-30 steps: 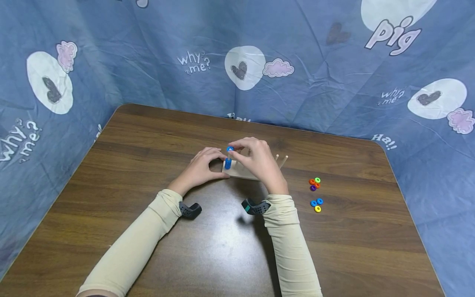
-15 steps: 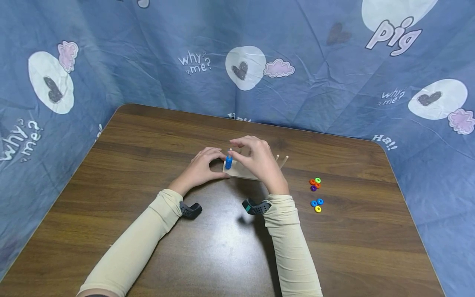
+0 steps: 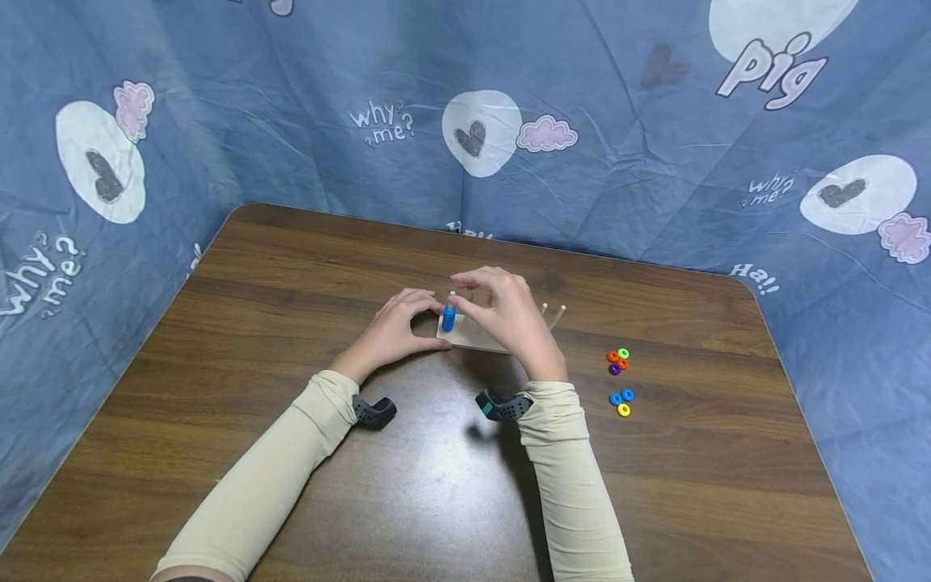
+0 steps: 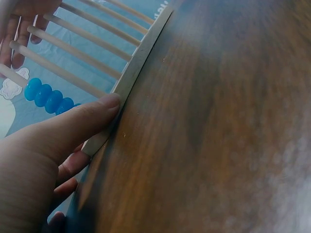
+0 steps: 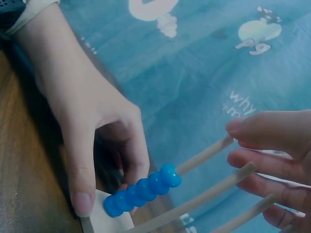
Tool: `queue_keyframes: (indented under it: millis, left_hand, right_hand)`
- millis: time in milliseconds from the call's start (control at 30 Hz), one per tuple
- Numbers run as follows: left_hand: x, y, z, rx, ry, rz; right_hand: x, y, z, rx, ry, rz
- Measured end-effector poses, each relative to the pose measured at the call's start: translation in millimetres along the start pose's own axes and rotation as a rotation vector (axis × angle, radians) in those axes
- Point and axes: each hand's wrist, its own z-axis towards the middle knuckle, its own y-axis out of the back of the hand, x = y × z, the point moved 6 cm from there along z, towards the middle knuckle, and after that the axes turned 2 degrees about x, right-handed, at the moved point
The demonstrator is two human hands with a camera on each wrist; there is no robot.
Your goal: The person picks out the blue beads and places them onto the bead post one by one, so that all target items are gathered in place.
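Note:
My left hand [image 3: 393, 327] grips the left end of a pale wooden base [image 4: 133, 75], its thumb along the front edge and its fingers behind. Upright wooden pegs [image 5: 199, 206] rise in a row from this base. On the leftmost peg [image 5: 206, 154] sits a stack of several blue rings [image 5: 146, 189], with the peg's upper part bare above them. My right hand [image 3: 509, 315] hovers at that peg's top, its fingers loosely bent and apart, nothing held between them; its thumb tip [image 5: 238, 125] is right at the peg's tip. In the head view it hides the middle pegs.
To the right on the brown table [image 3: 698, 453] lie two small groups of loose rings: orange, green and purple ones [image 3: 614, 369] farther back, two blue rings [image 3: 616, 398] and a yellow ring [image 3: 623, 410] nearer. A blue printed cloth [image 3: 327, 178] hangs behind the table.
A second ago my right hand pinched a blue ring at the peg's top. That ring has dropped onto the stack, and the right fingers have parted. The left hand keeps its grip.

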Motion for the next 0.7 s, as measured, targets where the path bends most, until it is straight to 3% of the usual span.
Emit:
queue_keyframes:
  millis: [700]
  left_hand:
    - [-0.6,-0.1,-0.1,-0.005,-0.002,-0.005]
  right_hand:
    - [18.2,24.6,-11.5,-0.074,0.070,-0.012]
